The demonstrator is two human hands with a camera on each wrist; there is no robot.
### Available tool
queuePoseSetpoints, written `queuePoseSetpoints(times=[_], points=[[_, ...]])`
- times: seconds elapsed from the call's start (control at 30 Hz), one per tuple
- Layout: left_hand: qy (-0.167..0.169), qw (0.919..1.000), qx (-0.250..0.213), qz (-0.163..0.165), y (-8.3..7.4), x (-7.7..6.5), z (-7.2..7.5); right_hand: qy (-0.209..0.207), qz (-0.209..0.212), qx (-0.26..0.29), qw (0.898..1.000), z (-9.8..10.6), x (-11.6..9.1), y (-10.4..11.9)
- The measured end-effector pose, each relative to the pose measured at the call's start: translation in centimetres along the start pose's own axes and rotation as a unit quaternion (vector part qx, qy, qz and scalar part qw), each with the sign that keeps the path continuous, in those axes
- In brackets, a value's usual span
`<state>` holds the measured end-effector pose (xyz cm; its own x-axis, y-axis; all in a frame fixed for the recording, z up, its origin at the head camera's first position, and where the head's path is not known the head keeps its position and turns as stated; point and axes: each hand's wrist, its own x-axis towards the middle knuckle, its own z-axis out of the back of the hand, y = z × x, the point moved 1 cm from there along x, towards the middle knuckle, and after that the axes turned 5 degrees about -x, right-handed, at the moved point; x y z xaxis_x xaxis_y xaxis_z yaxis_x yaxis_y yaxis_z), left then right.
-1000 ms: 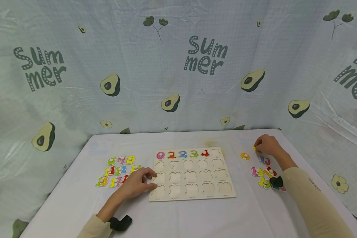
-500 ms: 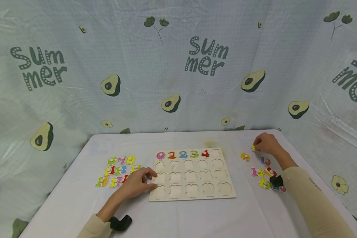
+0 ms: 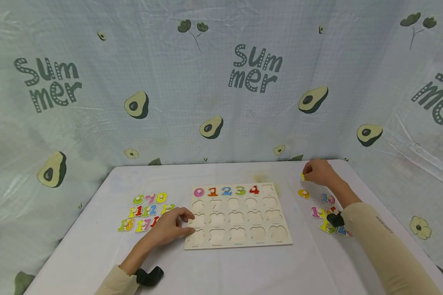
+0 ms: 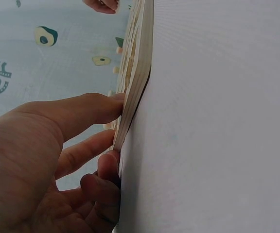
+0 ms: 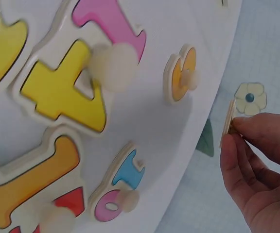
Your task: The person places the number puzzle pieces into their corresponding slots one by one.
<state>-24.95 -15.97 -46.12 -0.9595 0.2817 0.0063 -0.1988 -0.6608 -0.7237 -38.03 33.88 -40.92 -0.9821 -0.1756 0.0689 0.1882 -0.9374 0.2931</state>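
Observation:
A wooden number puzzle board [image 3: 240, 244] lies mid-table, with the number pieces 0 to 4 [image 3: 227, 191] in its top row. My left hand [image 3: 171, 224] rests at the board's left edge, thumb and fingers spread; the left wrist view has the fingertips [image 4: 113, 104] against its side. My right hand [image 3: 319, 172] pinches a yellow number piece [image 3: 304, 177] above the far right of the table. In the right wrist view the held piece [image 5: 228, 124] is edge-on, its face turned away. An orange 9 piece [image 3: 304, 194] lies just below that hand.
Left of the board are rows of coloured number pieces [image 3: 144, 212], partly behind my left hand. On the right lie a 10 piece [image 3: 327, 199], a pink-and-yellow 14 piece [image 3: 318, 212] and other overlapping pieces, some under my right wrist. A printed curtain [image 3: 251, 135] hangs behind the table.
My right hand has moved left and slightly farther back, carrying the yellow number piece from near the 10 to beyond the 9. The left hand and board have stayed put.

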Motion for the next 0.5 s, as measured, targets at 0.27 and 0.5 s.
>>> queuePoseSetpoints(times=[0.27,0.5], points=[[-0.002,1.0000,0.001,-0.003,0.2,0.2,-0.1,-0.008,0.034,-0.001,0.999,-0.3,0.2,1.5],[-0.005,1.0000,0.001,-0.005,0.3,0.4,-0.2,-0.018,0.054,-0.003,0.998,-0.6,0.6,3.0]])
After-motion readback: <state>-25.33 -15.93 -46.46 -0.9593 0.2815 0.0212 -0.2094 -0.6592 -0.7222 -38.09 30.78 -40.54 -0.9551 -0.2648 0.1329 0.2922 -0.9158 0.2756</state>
